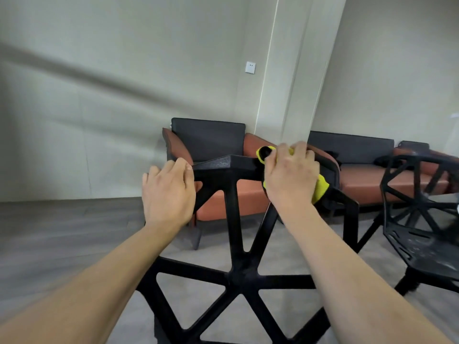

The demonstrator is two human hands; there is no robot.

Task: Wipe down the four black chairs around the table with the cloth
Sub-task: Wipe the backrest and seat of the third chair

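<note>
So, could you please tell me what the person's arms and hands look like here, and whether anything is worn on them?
Both forearms are bare, with no sleeves in view. The left hand and right hand show no gloves, rings, watch or wristband.

This looks like an office lounge or waiting area. Against the plain pale wall (124, 100) stand an orange armchair (216, 155) and, right of it, a matching sofa (367, 177), both with dark back cushions. Grey flooring (62, 232) lies before the armchair, black lattice chairs (238, 244) nearer still.
</note>
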